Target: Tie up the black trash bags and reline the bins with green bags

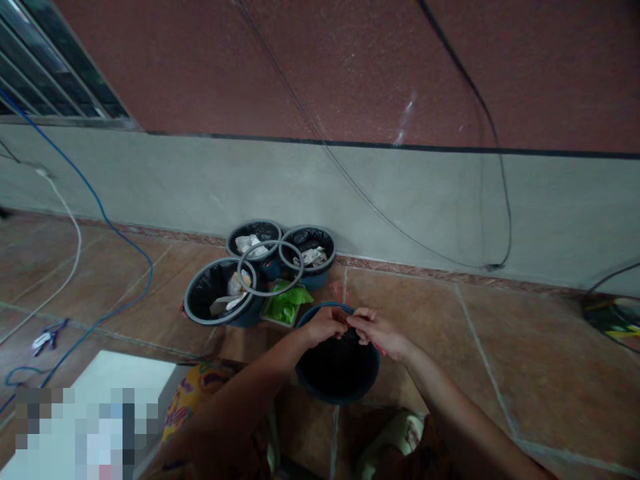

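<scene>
A dark round bin stands on the floor between my feet. My left hand and my right hand meet over its far rim. Fingertips of both hands are pinched close together around a thin red string, which trails out past the right hand. Black plastic, apparently a trash bag, hangs just below the fingers. The bin's inside is too dark to make out.
Three bins lined with black bags hold crumpled waste. A loose grey ring rests across them, beside a tray with bright green plastic. A blue cable and keys lie left; cables lie right.
</scene>
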Action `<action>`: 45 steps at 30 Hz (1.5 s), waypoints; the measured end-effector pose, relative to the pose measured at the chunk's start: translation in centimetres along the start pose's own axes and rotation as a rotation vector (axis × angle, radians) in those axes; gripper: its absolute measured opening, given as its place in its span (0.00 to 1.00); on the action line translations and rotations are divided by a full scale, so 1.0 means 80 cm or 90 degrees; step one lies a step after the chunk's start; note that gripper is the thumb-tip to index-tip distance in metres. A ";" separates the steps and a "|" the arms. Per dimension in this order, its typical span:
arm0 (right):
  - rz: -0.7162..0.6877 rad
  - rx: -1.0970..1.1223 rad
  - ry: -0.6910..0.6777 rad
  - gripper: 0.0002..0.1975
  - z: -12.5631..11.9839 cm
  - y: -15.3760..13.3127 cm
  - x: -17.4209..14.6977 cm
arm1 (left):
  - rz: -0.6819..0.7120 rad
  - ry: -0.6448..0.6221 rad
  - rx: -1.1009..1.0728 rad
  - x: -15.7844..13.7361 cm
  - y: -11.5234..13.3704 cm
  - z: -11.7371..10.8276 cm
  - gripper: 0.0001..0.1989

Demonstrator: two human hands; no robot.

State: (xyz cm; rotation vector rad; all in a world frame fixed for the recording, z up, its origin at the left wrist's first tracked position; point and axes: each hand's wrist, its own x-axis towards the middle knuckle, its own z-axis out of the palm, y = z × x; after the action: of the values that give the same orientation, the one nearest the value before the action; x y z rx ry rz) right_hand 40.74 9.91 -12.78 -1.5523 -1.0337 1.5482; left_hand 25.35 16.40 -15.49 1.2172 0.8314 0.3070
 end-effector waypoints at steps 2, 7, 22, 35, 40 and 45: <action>-0.011 -0.031 -0.016 0.18 0.001 -0.002 -0.001 | 0.049 -0.072 0.088 -0.002 0.000 -0.001 0.06; -0.025 0.118 0.050 0.22 0.000 -0.010 0.001 | 0.118 -0.106 0.226 -0.001 -0.004 0.002 0.10; -0.043 0.039 0.000 0.40 0.008 0.001 0.001 | 0.132 -0.079 0.090 0.004 -0.003 0.003 0.15; -0.050 -0.088 0.023 0.18 -0.013 0.019 0.015 | 0.000 -0.020 -0.078 -0.003 0.004 0.008 0.13; -0.022 -0.080 0.105 0.20 -0.013 0.013 0.013 | -0.111 0.023 -0.156 -0.007 0.007 0.007 0.11; 0.033 -0.118 0.040 0.26 -0.010 0.011 0.007 | -0.040 0.116 -0.035 -0.005 0.003 0.005 0.07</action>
State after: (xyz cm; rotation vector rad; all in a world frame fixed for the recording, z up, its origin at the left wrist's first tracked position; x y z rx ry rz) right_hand 41.53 10.08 -13.81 -1.7544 -1.1361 1.4626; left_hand 25.46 15.95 -15.08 1.1204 1.0104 0.3924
